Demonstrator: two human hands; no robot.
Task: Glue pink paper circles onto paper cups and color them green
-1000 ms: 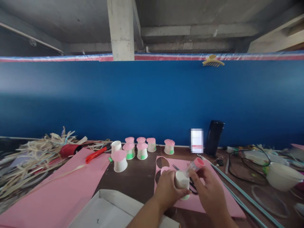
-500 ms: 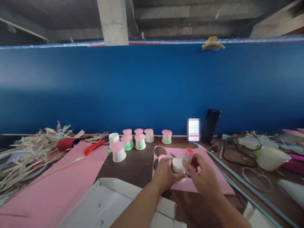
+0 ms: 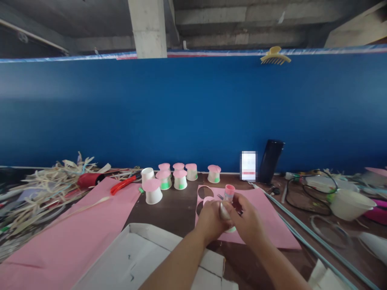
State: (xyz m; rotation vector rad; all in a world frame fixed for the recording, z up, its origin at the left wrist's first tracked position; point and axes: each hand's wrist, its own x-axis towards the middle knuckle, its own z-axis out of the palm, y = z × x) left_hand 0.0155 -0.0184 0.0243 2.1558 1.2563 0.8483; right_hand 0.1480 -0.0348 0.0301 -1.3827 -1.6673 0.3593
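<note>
My left hand (image 3: 210,220) is wrapped round a small white paper cup (image 3: 224,212), upside down with its base up, partly hidden by my fingers. In my right hand (image 3: 247,219) is a pink-and-white glue stick (image 3: 229,194), its pink end upward. Its lower end is hidden by my fingers, over the cup's base. Both hands are close together above a pink paper sheet (image 3: 273,221) with round holes cut in it. A pink paper disc (image 3: 208,199) shows just behind my left hand.
Several upturned cups with pink discs on top, such as this cup (image 3: 154,196), stand toward the blue partition (image 3: 193,108). A white box lid (image 3: 145,245) lies near me. Red-handled pliers (image 3: 122,185) rest on pink paper at left. Cables (image 3: 305,237) and a white bowl (image 3: 350,204) are at right.
The glue stick and my right hand have moved left over the cup's base, now covering more of it. My left hand keeps its hold on the cup. The view has shifted slightly.
</note>
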